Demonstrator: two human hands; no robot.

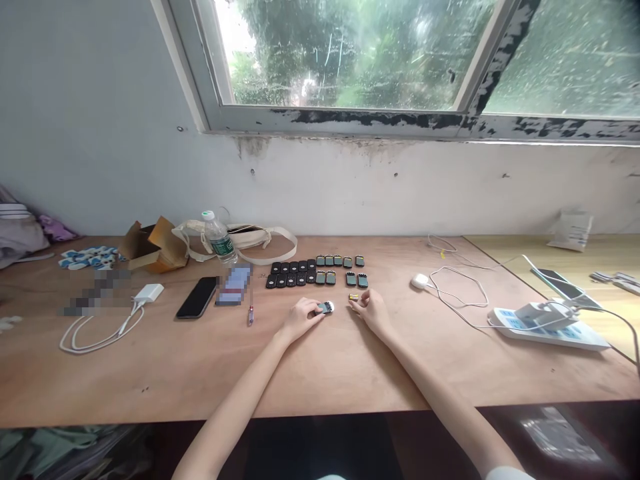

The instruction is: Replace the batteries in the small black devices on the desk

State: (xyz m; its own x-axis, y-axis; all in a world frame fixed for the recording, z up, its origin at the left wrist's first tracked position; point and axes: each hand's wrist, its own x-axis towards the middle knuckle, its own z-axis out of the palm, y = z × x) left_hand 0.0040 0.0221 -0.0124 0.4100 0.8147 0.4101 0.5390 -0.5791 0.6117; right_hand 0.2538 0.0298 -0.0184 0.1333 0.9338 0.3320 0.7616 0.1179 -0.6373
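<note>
My left hand (301, 319) is closed on the edge of a small electronic module (326, 307) with a grey-green face, dark parts at its end and a white round spot. To its right, my right hand (373, 312) has its fingertips pinched together at a small yellow, battery-like piece (353, 297), low over the table. Behind my hands, several similar dark-rimmed modules (351, 279) lie in two rows, some with yellowish edges. Left of these, two tight rows of black oval covers (291, 274) lie on the wood.
On the left are a small screwdriver (251, 315), a black phone (197, 297), a phone with a lit screen (233, 285), a water bottle (220, 239), an open cardboard box (156, 245) and a white charger (149, 293). A power strip (550, 330) with trailing cables stands right.
</note>
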